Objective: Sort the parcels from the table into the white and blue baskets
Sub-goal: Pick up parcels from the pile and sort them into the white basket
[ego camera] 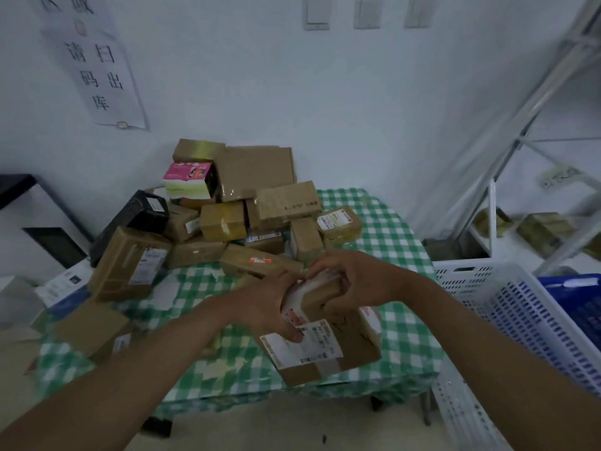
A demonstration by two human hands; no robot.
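I hold one box [328, 323] with both hands [270, 304] [354, 284], fingers curled on it. Next it goes to a basket [507, 307] at 3 o'clock.

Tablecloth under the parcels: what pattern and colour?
Green and white check, on the tablecloth; it shows best in the head view.

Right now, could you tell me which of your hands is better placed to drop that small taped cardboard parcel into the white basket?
The right hand: it grips the small taped cardboard parcel from above, and the white slatted plastic basket stands on that same side.
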